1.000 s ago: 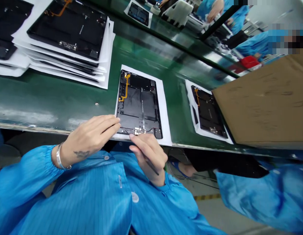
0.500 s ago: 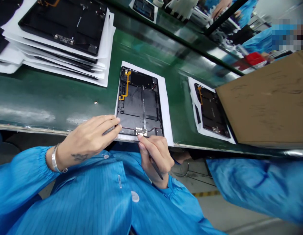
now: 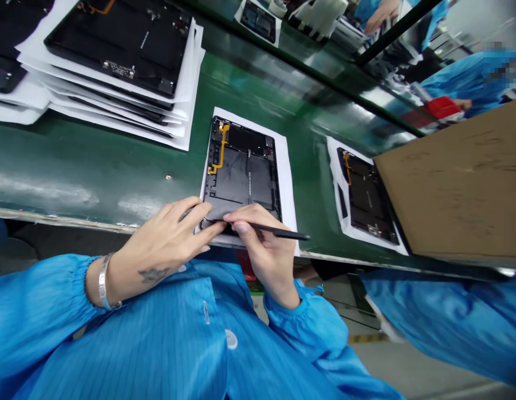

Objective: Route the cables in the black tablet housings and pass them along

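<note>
An opened tablet shell [image 3: 236,178], dark inside with an orange flex cable [image 3: 222,150], lies on a white paper sheet [image 3: 287,183] near the bench edge. My right hand [image 3: 266,244] is closed around black tweezers [image 3: 278,230], held almost level, their tips pointing left toward the shell's lower left corner. My left hand [image 3: 174,233] is at that same corner, fingers bent and close to the tips. Something dark shows between its fingers, but I cannot make out what. Both hands cover the small circuit board at the shell's lower edge.
Papers and similar shells form a stack [image 3: 116,72] at the upper left. Another shell [image 3: 368,194] lies on paper to the right, beside a cardboard box [image 3: 453,189]. A tiny part [image 3: 168,176] sits on the green bench [image 3: 95,166]. Co-workers in blue are beyond and at right.
My right hand has swung the tweezers from pointing up at the small board to lying nearly level, tips leftward. My left fingers have bent and moved slightly right, nearer the tips. The view has shifted slightly.
</note>
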